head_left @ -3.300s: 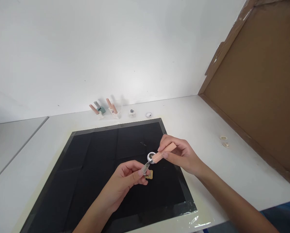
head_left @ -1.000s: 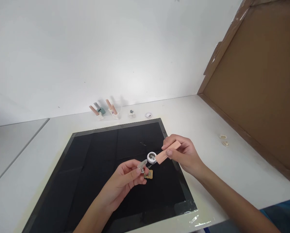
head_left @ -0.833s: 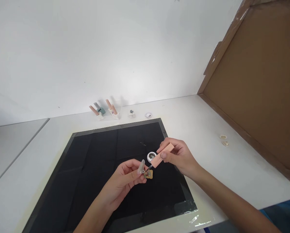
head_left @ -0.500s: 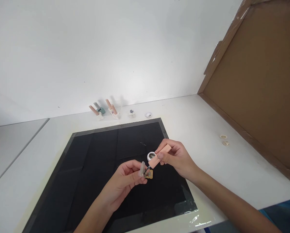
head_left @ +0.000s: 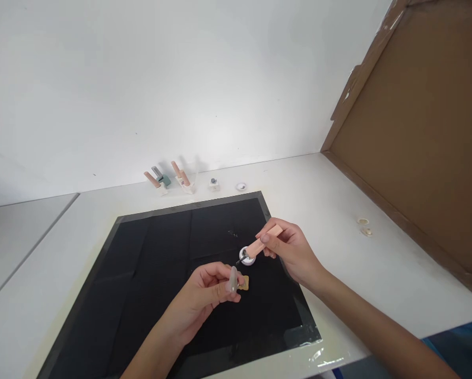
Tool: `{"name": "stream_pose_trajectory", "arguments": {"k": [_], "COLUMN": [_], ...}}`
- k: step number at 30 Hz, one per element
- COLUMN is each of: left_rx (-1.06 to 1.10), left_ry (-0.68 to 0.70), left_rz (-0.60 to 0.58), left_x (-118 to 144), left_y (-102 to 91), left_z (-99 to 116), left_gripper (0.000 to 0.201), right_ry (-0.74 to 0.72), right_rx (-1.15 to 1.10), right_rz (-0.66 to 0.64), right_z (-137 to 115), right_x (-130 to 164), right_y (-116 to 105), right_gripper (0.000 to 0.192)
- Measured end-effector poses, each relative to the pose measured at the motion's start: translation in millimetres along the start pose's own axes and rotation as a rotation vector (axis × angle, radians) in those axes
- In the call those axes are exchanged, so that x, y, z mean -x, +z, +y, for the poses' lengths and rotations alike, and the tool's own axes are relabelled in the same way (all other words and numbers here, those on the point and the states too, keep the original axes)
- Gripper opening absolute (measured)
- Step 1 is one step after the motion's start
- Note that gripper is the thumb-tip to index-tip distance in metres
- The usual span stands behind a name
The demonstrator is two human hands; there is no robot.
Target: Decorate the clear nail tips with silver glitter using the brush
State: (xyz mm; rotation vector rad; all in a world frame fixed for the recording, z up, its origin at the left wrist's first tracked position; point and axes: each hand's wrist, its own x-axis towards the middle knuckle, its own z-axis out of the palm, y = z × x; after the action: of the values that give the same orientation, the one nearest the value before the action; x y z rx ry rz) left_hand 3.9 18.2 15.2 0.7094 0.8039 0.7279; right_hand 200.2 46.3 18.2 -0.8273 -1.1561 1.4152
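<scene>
The left hand (head_left: 204,300) pinches a clear false nail (head_left: 232,279) upright above the black mat (head_left: 153,263); just right, the right hand (head_left: 289,250) pinches a pink-handled brush (head_left: 264,239), tip in the small jar (head_left: 246,256). A heavy dab could tip the unheld jar, or the nail could slip.

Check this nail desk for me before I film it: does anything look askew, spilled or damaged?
Nothing spilled. The big cardboard sheet leaning at the right has a torn, ragged upper edge, and the plastic film at the black mat's near corner is crinkled and lifting.
</scene>
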Motion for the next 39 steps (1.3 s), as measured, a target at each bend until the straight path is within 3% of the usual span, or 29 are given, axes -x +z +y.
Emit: {"name": "stream_pose_trajectory", "arguments": {"k": [9,23,32,39], "left_rx": [-0.081,-0.178,-0.167,-0.17], "left_ry": [0.043,0.092,0.109,0.11], "left_rz": [0.008,-0.055,-0.087,-0.125], "left_x": [-0.2,0.1,-2.0,-1.4], "left_y": [2.8,0.1,1.1,0.8], "left_z": [2.0,-1.5,-1.0,-3.1], "left_gripper": [0.007,0.002,0.003,0.004], "right_ry": [-0.004,-0.049,-0.034,-0.015], "right_rx": [-0.002,0.029,0.081,0.127], "right_rz": [-0.148,-0.011,-0.175,-0.081], "right_z": [-1.7,-4.9,-2.8,-5.8], "right_x": [4.0,-1.9,4.4,1.8], "right_y": [2.0,-0.7,-4.1,-1.2], "right_gripper": [0.028,0.032,0.031,0.034]}}
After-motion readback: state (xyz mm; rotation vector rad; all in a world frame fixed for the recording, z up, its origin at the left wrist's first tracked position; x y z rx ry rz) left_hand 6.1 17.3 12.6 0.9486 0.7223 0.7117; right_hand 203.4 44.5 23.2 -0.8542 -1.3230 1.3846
